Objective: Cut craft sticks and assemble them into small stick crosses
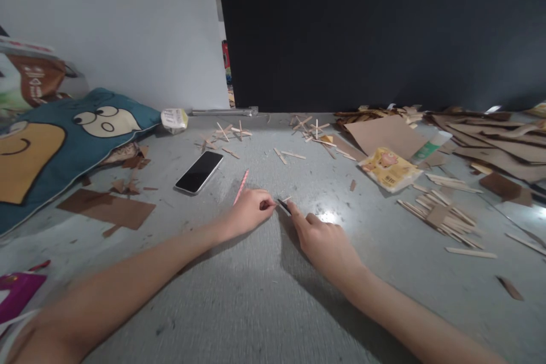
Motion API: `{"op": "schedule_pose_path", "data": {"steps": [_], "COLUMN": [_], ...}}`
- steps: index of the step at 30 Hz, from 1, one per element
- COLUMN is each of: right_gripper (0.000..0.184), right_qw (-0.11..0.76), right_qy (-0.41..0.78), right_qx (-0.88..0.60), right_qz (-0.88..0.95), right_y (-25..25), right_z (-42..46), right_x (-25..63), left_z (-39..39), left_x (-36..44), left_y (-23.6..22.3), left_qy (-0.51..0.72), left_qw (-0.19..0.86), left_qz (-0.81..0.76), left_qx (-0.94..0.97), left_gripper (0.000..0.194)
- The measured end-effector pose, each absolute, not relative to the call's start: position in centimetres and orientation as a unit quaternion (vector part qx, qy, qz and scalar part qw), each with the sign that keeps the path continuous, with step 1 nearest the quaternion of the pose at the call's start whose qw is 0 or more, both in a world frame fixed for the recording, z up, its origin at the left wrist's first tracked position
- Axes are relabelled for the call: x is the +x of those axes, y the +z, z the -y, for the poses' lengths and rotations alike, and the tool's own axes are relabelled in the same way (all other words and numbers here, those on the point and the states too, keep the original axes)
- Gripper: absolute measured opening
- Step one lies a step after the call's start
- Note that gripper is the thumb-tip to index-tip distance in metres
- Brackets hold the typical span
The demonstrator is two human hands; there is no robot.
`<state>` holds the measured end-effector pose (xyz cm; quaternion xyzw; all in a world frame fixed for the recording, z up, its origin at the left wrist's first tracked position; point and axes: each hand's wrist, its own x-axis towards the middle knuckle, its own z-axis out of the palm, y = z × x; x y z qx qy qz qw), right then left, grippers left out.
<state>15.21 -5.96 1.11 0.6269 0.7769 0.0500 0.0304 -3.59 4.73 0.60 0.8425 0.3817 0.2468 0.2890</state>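
Note:
My left hand [249, 209] is closed in a pinch low over the grey surface. Whatever its fingertips hold is too small to make out. Just behind it, a thin pink-and-white striped stick [241, 184] pokes out, its lower end hidden by the hand. My right hand [323, 242] is closed around a dark pointed tool [284, 206], with the forefinger stretched along it. The tool's tip points at my left fingertips, and its exact kind does not show. A small pale sliver of wood [288, 199] lies beside the right fingertip.
A phone [199, 172] lies to the left, near a brown cardboard piece [106, 208] and a blue cushion [98, 136]. Loose wooden sticks [280, 156] are scattered farther back. To the right are a yellow packet [390, 169], a glue stick [430, 147] and a stick bundle [439, 216].

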Motion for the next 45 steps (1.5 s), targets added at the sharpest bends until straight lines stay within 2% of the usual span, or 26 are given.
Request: {"op": "schedule_pose_path", "data": {"steps": [29, 45], "right_gripper": [0.056, 0.06], "right_qw": [0.02, 0.022], "right_qy": [0.053, 0.051], "right_qx": [0.632, 0.624], "right_qz": [-0.773, -0.78], "right_y": [0.64, 0.74], "right_z": [6.34, 5.64], "right_x": [15.37, 15.2], "left_z": [-4.3, -4.21], "left_x": [-3.46, -3.43], "left_y": [0.2, 0.36], "left_qy": [0.253, 0.251], "left_qw": [0.297, 0.304], "left_qz": [-0.384, -0.384], "left_qx": [0.837, 0.835], "left_gripper": [0.025, 0.024]}}
